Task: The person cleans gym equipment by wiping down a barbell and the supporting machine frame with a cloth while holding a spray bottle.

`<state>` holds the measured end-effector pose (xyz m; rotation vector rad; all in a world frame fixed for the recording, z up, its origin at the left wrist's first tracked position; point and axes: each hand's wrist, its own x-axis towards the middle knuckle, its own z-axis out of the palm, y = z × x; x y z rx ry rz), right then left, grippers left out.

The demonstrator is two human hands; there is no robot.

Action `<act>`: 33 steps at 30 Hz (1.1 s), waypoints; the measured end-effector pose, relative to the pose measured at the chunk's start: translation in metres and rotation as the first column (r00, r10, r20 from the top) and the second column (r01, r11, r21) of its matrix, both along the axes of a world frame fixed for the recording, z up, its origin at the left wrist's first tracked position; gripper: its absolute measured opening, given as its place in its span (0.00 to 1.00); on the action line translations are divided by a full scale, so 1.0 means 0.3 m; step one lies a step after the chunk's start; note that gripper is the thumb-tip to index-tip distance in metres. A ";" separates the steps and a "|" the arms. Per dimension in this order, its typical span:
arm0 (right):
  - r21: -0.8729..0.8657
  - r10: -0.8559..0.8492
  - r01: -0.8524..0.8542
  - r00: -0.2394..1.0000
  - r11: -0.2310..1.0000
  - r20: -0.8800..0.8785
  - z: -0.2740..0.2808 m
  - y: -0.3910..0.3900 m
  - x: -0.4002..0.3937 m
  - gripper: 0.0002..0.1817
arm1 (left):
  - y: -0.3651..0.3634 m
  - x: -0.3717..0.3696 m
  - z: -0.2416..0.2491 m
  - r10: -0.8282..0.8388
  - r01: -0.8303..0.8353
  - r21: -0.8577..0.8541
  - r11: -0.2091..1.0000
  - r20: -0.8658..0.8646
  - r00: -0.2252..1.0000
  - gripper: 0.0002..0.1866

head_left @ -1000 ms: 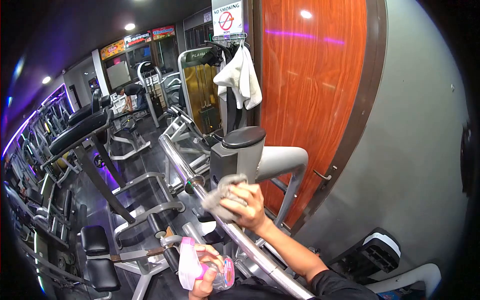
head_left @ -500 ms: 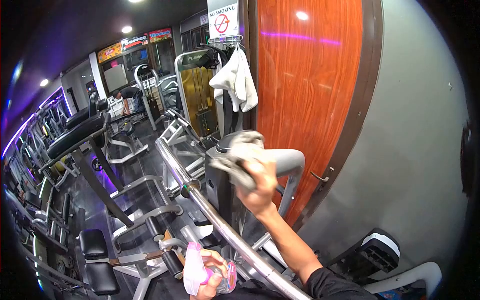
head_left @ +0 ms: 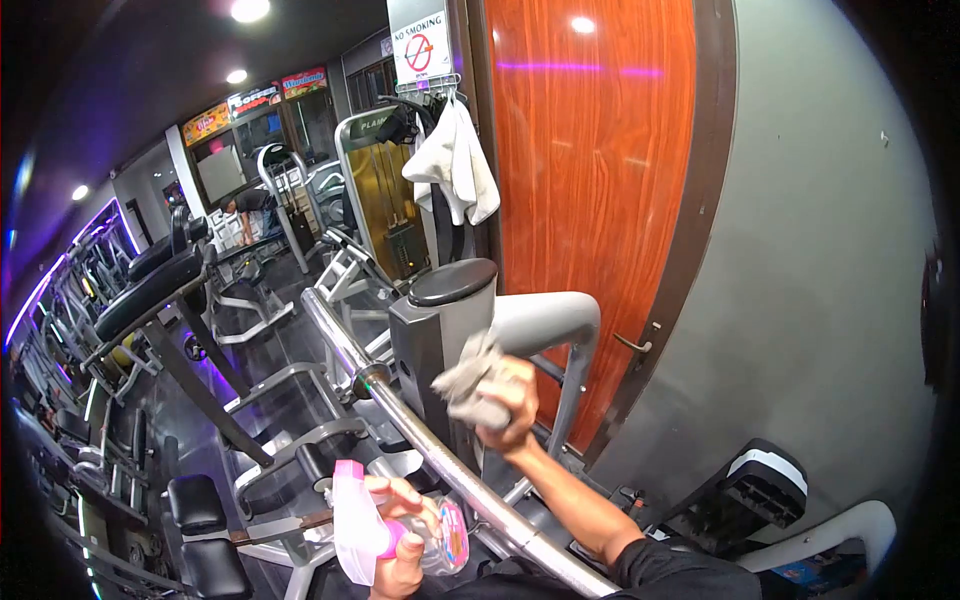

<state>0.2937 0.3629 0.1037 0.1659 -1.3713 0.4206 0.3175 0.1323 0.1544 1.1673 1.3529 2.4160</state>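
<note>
My right hand (head_left: 512, 405) is closed around a crumpled grey cloth (head_left: 472, 382), in front of the grey upright post (head_left: 470, 310) of a gym machine. The post's round black cap (head_left: 453, 282) lies just above the cloth in this view. Low in the middle, my left hand (head_left: 402, 570) grips a spray bottle (head_left: 425, 535) with a pink and white spray head (head_left: 352, 520) and a colourful label. Between the two hands a long chrome barbell bar (head_left: 440, 455) runs diagonally, with a collar (head_left: 370, 378) partway along it.
A wooden door (head_left: 590, 200) stands behind the post, beside hanging white towels (head_left: 455, 165). Padded gym machines (head_left: 150, 290) fill the left side. A person (head_left: 250, 215) bends over far back. A black and white machine part (head_left: 755, 485) sits lower right by the grey wall.
My right hand has moved down with the cloth from the post's top, exposing the black cap. My left hand and the spray bottle are slightly higher and further left in view.
</note>
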 end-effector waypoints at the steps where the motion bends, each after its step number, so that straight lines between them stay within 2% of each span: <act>1: -0.005 -0.067 0.067 0.997 0.998 -0.036 0.083 0.008 -0.002 0.23 | 0.015 0.015 0.060 -0.010 0.010 0.012 1.000 -0.037 0.999 0.35; 2: -0.043 -0.117 0.116 0.993 0.992 -0.034 0.144 0.009 -0.011 0.24 | 0.026 0.020 0.104 -0.020 0.021 0.024 0.999 -0.071 0.997 0.35; 3: -0.031 -0.089 0.088 0.996 0.996 -0.017 0.176 0.039 -0.052 0.23 | 0.039 0.015 0.126 -0.001 0.004 0.037 0.999 -0.080 0.997 0.36; 4: 0.027 -0.108 0.105 0.986 0.994 0.127 0.236 0.040 -0.057 0.23 | 0.052 0.010 0.143 0.014 -0.010 0.050 0.999 -0.088 0.996 0.37; 6: 0.072 -0.212 0.201 0.954 0.977 0.213 0.240 0.035 -0.079 0.25 | 0.081 0.002 0.168 0.045 -0.038 0.072 0.997 -0.087 0.995 0.36; 7: 0.051 -0.170 0.163 0.965 0.985 0.202 0.217 0.036 -0.082 0.27 | 0.091 0.006 0.194 0.032 -0.027 0.069 0.997 -0.065 0.997 0.36; 9: 0.031 -0.109 0.105 0.965 0.994 0.240 0.120 0.041 -0.079 0.30 | 0.110 0.004 0.228 0.009 -0.008 0.065 0.998 -0.009 1.000 0.38; 13: 0.004 -0.057 0.058 0.945 0.998 0.321 -0.214 -0.019 -0.067 0.24 | 0.155 -0.019 0.231 -0.042 0.045 0.037 0.998 -0.064 0.997 0.42; 14: 0.031 -0.043 0.034 0.930 0.999 0.365 -0.246 -0.020 -0.049 0.23 | 0.154 -0.027 0.230 -0.196 0.199 0.078 0.977 -0.038 0.980 0.38; 15: 0.033 -0.016 0.003 0.924 0.999 0.381 -0.220 -0.003 -0.040 0.24 | 0.164 -0.039 0.217 -0.192 0.196 0.053 0.979 -0.068 0.979 0.39; 16: 0.030 -0.010 0.001 0.950 1.000 0.311 -0.163 0.006 -0.053 0.21 | 0.178 -0.051 0.204 -0.188 0.192 0.031 0.981 -0.100 0.977 0.39; 18: 0.052 -0.085 0.074 0.960 0.996 0.266 -0.015 0.047 -0.066 0.19 | 0.201 -0.055 0.188 -0.203 0.207 0.031 0.978 -0.104 0.974 0.41; 20: -0.043 -0.036 0.044 0.984 0.998 0.176 0.185 0.070 -0.063 0.23 | 0.212 -0.057 0.173 -0.210 0.214 0.016 0.977 -0.143 0.967 0.41; 22: -0.192 0.086 -0.051 0.980 0.980 0.178 0.300 0.088 -0.056 0.27 | 0.209 -0.059 0.160 -0.217 0.217 -0.014 0.976 -0.162 0.963 0.39; 23: -0.151 0.138 -0.109 0.971 0.982 0.197 0.303 0.114 -0.059 0.30 | 0.206 -0.058 0.159 -0.231 0.234 -0.003 0.972 -0.150 0.961 0.39; 24: -0.152 0.133 -0.104 0.971 0.983 0.199 0.280 0.112 -0.060 0.30 | 0.206 -0.057 0.158 -0.245 0.249 0.011 0.968 -0.137 0.960 0.39; 26: -0.044 -0.039 0.048 0.981 0.998 0.189 0.185 0.074 -0.056 0.30 | 0.208 -0.059 0.153 -0.264 0.269 0.025 0.963 -0.124 0.957 0.38; 28: 0.006 -0.145 0.146 0.969 0.989 0.202 -0.037 0.052 -0.080 0.30 | 0.213 -0.063 0.150 -0.229 0.233 0.015 0.972 -0.143 0.963 0.39; 30: 0.000 -0.101 0.104 0.958 0.995 0.268 -0.225 -0.009 -0.077 0.20 | 0.216 -0.068 0.147 -0.206 0.206 -0.020 0.978 -0.181 0.962 0.40; 33: 0.038 -0.066 0.057 0.953 0.998 0.296 -0.256 0.005 -0.062 0.15 | 0.230 -0.070 0.146 -0.162 0.145 -0.084 0.986 -0.258 0.952 0.41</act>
